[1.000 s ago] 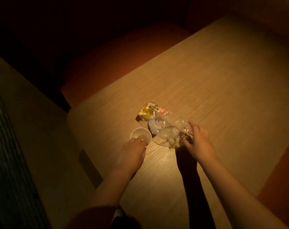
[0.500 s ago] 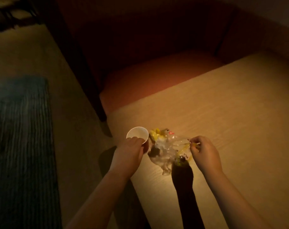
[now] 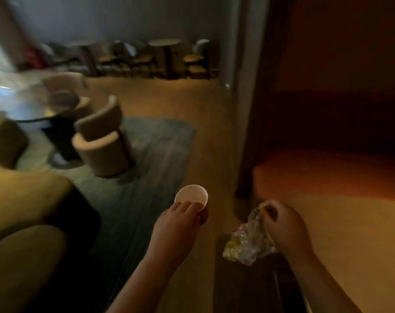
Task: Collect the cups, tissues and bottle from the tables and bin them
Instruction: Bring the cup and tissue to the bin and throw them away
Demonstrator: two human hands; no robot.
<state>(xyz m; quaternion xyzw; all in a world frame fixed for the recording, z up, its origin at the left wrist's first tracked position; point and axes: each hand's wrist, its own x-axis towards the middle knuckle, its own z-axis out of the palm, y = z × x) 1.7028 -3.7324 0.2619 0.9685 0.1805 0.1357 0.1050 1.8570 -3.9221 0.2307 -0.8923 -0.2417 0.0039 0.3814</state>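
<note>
My left hand (image 3: 177,231) grips a small white paper cup (image 3: 192,196) from above its near side and holds it upright over the floor, left of the table. My right hand (image 3: 284,224) pinches the top of a crumpled clear plastic wrapper (image 3: 248,242) with yellow print; the wrapper hangs below the fingers at the wooden table's (image 3: 350,233) left corner. No bottle or tissue shows in this view.
An orange bench seat (image 3: 327,168) runs behind the table. A round beige armchair (image 3: 101,141) stands on a dark rug (image 3: 151,168) to the left, next to a round table (image 3: 22,109). More chairs and small tables line the far wall (image 3: 165,55). A tan sofa (image 3: 22,222) fills the lower left.
Both hands lifted off the table, the left with the cup, the right with the wrapper. My head turned left and up, so the room now fills the view.
</note>
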